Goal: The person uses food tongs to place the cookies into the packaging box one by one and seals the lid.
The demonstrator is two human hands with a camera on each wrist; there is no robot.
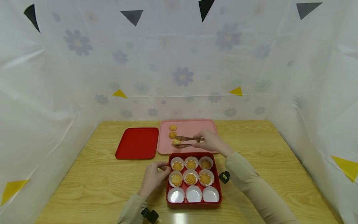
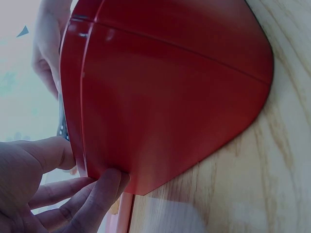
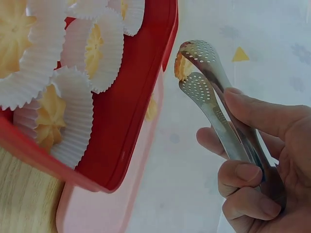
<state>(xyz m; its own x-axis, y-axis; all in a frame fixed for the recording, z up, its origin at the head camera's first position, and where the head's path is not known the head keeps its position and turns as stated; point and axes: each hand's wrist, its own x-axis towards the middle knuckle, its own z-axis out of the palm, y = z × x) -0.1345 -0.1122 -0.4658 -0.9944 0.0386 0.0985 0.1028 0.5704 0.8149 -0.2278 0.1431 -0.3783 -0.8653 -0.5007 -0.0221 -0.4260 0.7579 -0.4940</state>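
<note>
My right hand (image 1: pixel 210 141) grips metal tongs (image 1: pixel 185 138) over the pink tray (image 1: pixel 195 127). A swirled cookie (image 3: pixel 182 67) sits between the tong tips in the right wrist view. My left hand (image 1: pixel 155 175) holds the upper left edge of a deep red box (image 1: pixel 195 205); in the left wrist view its fingertips (image 2: pixel 108 184) lie against the outer wall. White paper cups line the box in three rows. Cookies (image 1: pixel 190 178) fill the cups of the back and middle rows, while the front row's cups (image 1: pixel 194 194) hold nothing.
Two more cookies (image 1: pixel 172 135) lie on the pink tray's left part. A flat red tray (image 1: pixel 137 143) is left of the pink one. Beneath everything is a wooden table (image 1: pixel 106 183), with a flower-patterned sheet (image 1: pixel 181 62) behind and at the sides.
</note>
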